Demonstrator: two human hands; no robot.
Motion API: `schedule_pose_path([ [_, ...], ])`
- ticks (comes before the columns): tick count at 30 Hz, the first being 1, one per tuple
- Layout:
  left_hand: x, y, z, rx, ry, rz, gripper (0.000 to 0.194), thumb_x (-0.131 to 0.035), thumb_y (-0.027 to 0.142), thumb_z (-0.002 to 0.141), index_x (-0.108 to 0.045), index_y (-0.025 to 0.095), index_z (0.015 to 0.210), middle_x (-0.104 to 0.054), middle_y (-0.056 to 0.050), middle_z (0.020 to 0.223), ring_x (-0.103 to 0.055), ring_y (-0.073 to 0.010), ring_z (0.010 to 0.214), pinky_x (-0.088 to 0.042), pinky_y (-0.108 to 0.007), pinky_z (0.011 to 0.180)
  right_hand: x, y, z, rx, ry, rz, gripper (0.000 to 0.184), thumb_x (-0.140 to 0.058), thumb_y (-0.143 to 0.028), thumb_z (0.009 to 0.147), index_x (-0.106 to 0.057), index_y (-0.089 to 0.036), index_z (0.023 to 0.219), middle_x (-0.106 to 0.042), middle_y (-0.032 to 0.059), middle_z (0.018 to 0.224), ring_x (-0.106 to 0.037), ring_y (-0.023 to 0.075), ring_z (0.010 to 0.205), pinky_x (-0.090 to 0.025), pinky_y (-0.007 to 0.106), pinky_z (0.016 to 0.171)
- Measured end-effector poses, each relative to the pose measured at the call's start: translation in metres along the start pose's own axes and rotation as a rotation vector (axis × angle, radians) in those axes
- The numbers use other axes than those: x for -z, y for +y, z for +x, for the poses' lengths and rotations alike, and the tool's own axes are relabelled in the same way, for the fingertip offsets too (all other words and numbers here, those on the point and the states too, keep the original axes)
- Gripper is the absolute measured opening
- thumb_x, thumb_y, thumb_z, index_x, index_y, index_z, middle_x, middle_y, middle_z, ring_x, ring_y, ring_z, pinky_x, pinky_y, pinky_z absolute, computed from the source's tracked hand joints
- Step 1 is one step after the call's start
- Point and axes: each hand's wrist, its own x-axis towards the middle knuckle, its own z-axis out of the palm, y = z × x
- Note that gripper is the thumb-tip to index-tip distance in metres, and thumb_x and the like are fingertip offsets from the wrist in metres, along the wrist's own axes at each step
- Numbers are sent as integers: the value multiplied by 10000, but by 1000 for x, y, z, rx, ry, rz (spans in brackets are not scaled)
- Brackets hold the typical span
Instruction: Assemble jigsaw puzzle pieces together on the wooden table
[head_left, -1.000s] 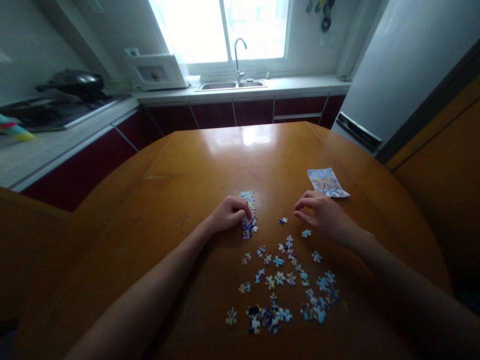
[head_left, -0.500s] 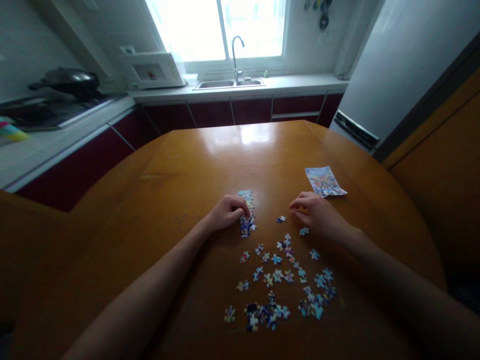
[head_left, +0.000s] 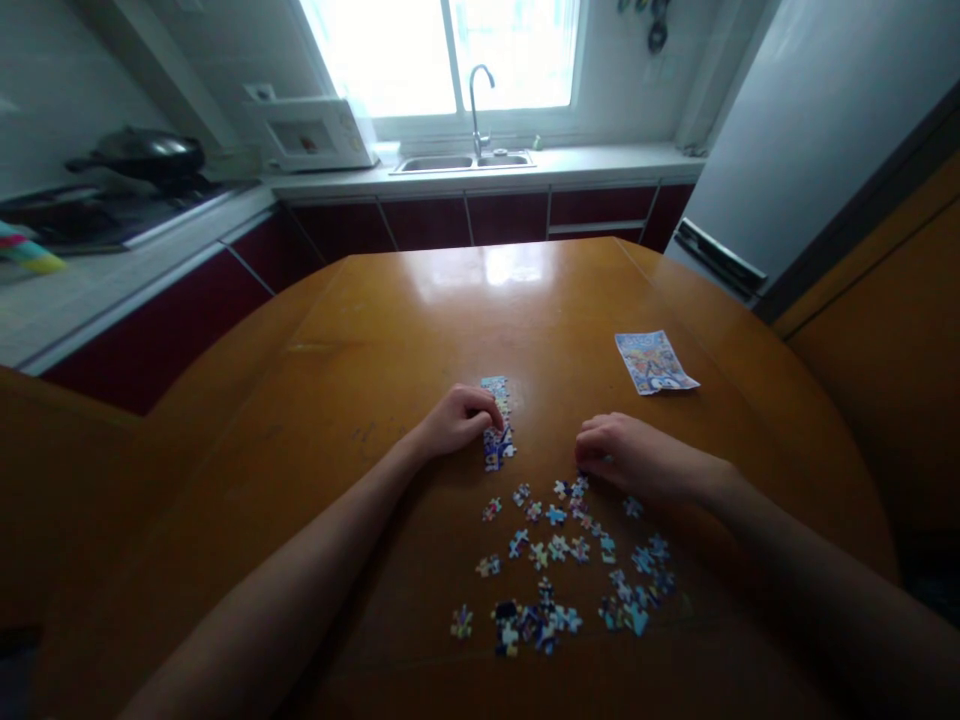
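My left hand point(head_left: 454, 420) rests on the wooden table point(head_left: 390, 340), fingers curled against the left edge of a narrow strip of joined puzzle pieces point(head_left: 497, 425). My right hand point(head_left: 628, 459) lies to the right of the strip, fingers bent down onto the table just above several loose puzzle pieces point(head_left: 566, 560); what its fingertips pinch is hidden. A small printed picture card point(head_left: 655, 362) lies farther off to the right.
Behind the table run a counter with a sink and tap point(head_left: 474, 158), a white microwave point(head_left: 311, 135) and a stove with a black wok point(head_left: 146, 155). A grey fridge point(head_left: 795, 130) stands at the right.
My right hand has slid left and toward me, from near the picture card down to the top of the loose pieces, covering the single piece that lay there. The left hand stays on the strip.
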Motion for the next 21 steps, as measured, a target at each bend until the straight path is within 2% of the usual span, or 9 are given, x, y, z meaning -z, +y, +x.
schedule_pose_path([
  [2, 0, -1, 0, 9, 0, 3, 258, -492, 111, 766, -739, 129, 694, -703, -42, 673, -622, -129, 651, -459, -223, 652, 2, -3, -1, -10, 5, -44, 179, -644, -195, 915, -648, -189, 737, -656, 19, 773, -565, 139, 724, -406, 281, 700],
  [6, -1, -1, 0, 25, 6, 10, 254, -497, 115, 765, -742, 134, 699, -704, -40, 676, -613, -128, 651, -456, -226, 653, -8, -19, 2, 5, 142, -169, 184, -650, -266, 919, -641, -190, 752, -644, 36, 800, -540, 163, 761, -373, 310, 708],
  [9, -1, 0, -1, 21, 15, 8, 252, -499, 112, 764, -740, 139, 696, -707, -37, 681, -614, -130, 658, -459, -231, 659, -29, -44, 2, 168, 158, -144, 157, -622, -311, 935, -653, -201, 827, -640, 33, 851, -525, 171, 805, -362, 316, 704],
  [12, -2, -1, -1, 19, 23, 5, 252, -500, 112, 761, -741, 137, 691, -705, -39, 674, -610, -130, 650, -455, -231, 653, -56, -74, -2, 349, 72, -121, 213, -602, -363, 947, -628, -204, 807, -639, 31, 862, -526, 179, 829, -369, 326, 709],
  [14, -2, -1, -1, 18, 23, -3, 253, -499, 110, 756, -741, 134, 688, -705, -42, 673, -609, -130, 647, -454, -230, 650, -73, -89, -5, 409, 33, -127, 247, -588, -381, 957, -610, -204, 787, -641, 30, 855, -523, 187, 825, -377, 334, 720],
  [17, -2, -2, -1, 10, 17, -13, 251, -498, 107, 752, -740, 131, 686, -703, -43, 671, -612, -131, 645, -453, -227, 646, -92, -99, -8, 416, 48, -154, 247, -603, -381, 945, -605, -198, 779, -642, 33, 842, -518, 197, 808, -382, 338, 699],
  [21, -2, -1, 0, 13, 16, -1, 254, -498, 111, 761, -742, 131, 694, -699, -41, 668, -607, -130, 642, -453, -224, 641, -104, -99, -8, 372, 67, -187, 203, -647, -348, 912, -606, -192, 789, -636, 30, 828, -518, 206, 786, -385, 345, 667],
])
